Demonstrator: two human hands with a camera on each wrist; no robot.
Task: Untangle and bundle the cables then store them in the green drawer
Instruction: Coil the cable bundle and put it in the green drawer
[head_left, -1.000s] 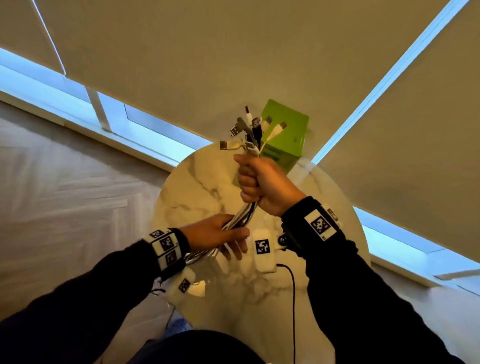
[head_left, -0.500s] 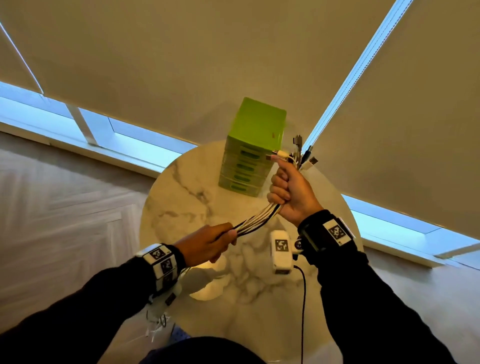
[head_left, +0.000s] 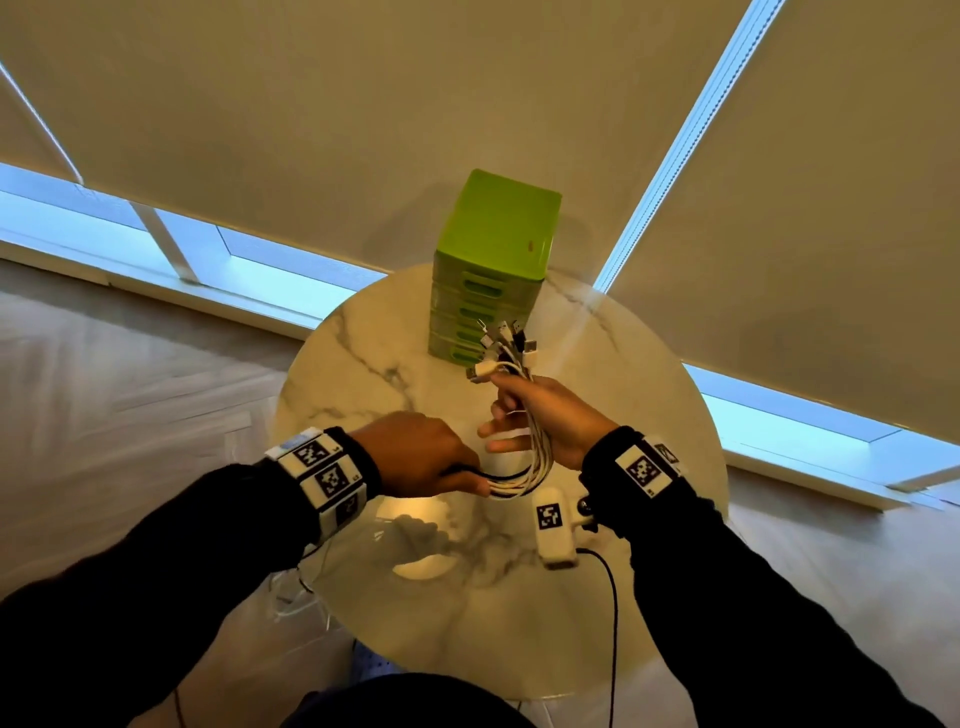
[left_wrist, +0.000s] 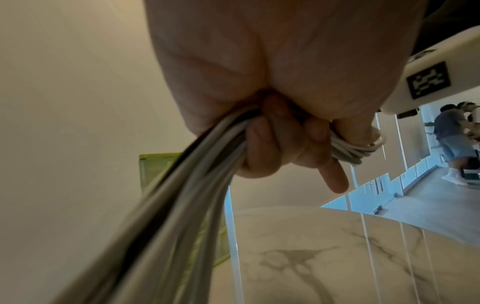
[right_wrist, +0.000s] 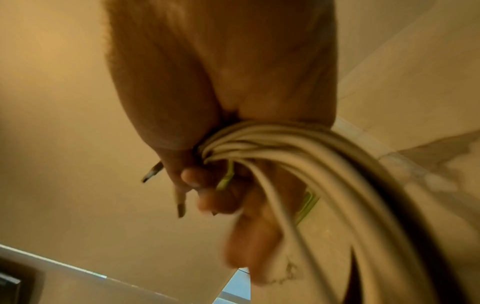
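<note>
A bundle of white and black cables (head_left: 524, 470) curves in a loop between both hands above the round marble table (head_left: 363, 364). My right hand (head_left: 540, 415) grips the bundle just below the plug ends (head_left: 501, 345), which fan out in front of the green drawer unit (head_left: 493, 270). My left hand (head_left: 431, 457) grips the lower part of the cables (left_wrist: 182, 185), fingers curled round them. The right wrist view shows the cables (right_wrist: 298, 156) bending out of my fist. All drawers look closed.
The drawer unit stands at the table's far edge, in front of beige roller blinds. A white tagged device (head_left: 553, 525) with a black lead hangs under my right wrist. People (left_wrist: 451, 142) stand far off in the left wrist view.
My right hand has come down and left, from beside the drawer unit to in front of it. The cables, stretched straight before, now bend in a loop as both hands have drawn closer.
</note>
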